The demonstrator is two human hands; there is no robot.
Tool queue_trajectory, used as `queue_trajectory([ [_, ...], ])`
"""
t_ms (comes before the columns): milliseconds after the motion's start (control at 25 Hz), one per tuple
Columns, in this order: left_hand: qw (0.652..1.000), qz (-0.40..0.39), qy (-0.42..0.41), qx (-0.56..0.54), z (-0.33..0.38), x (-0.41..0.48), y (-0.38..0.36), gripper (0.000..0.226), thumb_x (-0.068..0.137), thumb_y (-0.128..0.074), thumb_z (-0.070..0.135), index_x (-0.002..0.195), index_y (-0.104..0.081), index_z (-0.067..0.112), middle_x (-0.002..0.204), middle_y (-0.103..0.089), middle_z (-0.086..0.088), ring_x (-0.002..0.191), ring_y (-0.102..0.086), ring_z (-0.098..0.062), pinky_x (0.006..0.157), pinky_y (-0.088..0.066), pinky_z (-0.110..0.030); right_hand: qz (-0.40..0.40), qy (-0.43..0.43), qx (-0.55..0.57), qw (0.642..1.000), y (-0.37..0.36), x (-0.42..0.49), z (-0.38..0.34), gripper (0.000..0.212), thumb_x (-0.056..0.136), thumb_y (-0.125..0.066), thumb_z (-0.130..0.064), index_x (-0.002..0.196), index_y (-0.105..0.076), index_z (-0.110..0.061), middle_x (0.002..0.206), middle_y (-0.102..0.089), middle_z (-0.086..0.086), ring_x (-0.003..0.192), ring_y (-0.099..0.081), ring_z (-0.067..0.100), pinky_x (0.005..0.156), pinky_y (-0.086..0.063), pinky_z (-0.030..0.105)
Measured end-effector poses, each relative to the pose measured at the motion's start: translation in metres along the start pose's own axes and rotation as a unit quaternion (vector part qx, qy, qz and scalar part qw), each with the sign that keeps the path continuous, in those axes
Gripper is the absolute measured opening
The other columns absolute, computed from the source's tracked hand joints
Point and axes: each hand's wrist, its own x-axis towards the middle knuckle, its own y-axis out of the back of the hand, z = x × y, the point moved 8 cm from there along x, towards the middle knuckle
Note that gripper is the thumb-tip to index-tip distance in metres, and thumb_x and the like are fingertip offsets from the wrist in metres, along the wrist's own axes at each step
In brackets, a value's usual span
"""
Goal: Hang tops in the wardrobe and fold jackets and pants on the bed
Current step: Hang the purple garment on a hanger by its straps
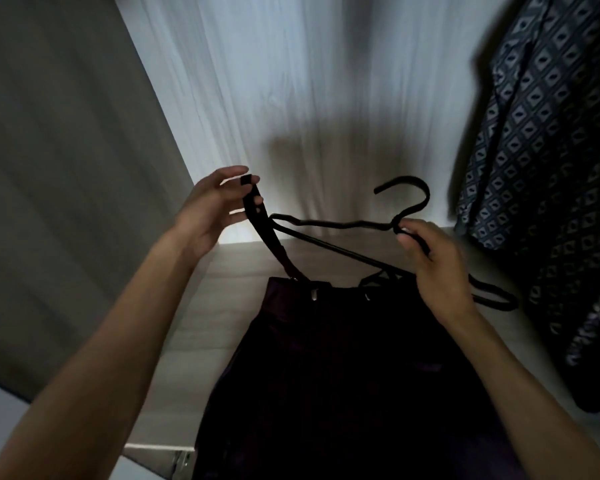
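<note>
Nearest the lens, at the bottom corners: a bare left forearm (pixel 101 341) and a bare right forearm (pixel 534 393), both reaching up and forward. Between them, hanging low in the middle, a dark top (pixel 343 358) with thin straps, its body dropping out of the bottom edge. Above and to the left, the left hand (pixel 212 213), thumb and curled fingertips pinching one black strap (pixel 257 216) near its upper end, pulled taut up from the top's left corner. To the right, the right hand (pixel 433 268), fingers curled round the neck of a thin black hanger (pixel 343 225) just below the hook, with the hook pointing up and left. Left tip of the hanger right against the raised strap, far tip poking out beyond the right wrist. Second strap rising toward the hanger, but hidden behind the right hand, so cannot tell whether looped on. Under the top, a pale wooden shelf (pixel 222 289) of the wardrobe. Behind, a white back wall (pixel 291 81) with dark shadows. On the left, a grey side panel (pixel 66 168). On the right, a hanging patterned shirt (pixel 551 168), dark with pale diamonds, well apart from the top.
</note>
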Motion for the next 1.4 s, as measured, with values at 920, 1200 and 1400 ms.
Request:
queue_trajectory([
  [920,0.866,-0.106,-0.183,0.454,0.084,0.012,-0.064,0.021,0.082,-0.075,0.007,0.097,-0.075,0.021,0.088,-0.071,0.014,0.085,-0.062,-0.002,0.082,-0.045,-0.017,-0.023,0.135,0.022,0.99,-0.047,0.118,-0.095,0.029,0.099,-0.051,-0.036,0.115,-0.069,-0.02,0.11,-0.071,-0.007,0.103,-0.065,0.01,0.088,-0.052,0.042],
  [1200,0.809,-0.097,-0.226,0.534,0.066,-0.004,-0.067,0.014,0.098,-0.058,0.028,0.091,-0.064,0.017,0.077,-0.062,0.013,0.057,-0.049,0.006,0.057,-0.034,-0.012,-0.079,0.117,0.083,0.987,-0.048,0.111,-0.087,0.026,0.1,-0.053,-0.024,0.114,-0.069,-0.009,0.093,-0.068,-0.005,0.082,-0.061,0.005,0.077,-0.049,0.029],
  [1400,0.794,-0.082,-0.214,0.564,0.044,0.0,-0.056,0.022,0.101,-0.049,0.035,0.088,-0.056,0.019,0.072,-0.059,-0.004,0.064,-0.05,-0.014,0.065,-0.038,-0.036,-0.037,0.124,0.013,0.991,-0.041,0.107,-0.076,0.023,0.099,-0.054,-0.014,0.115,-0.069,-0.011,0.096,-0.064,-0.009,0.087,-0.059,0.003,0.079,-0.047,0.021],
])
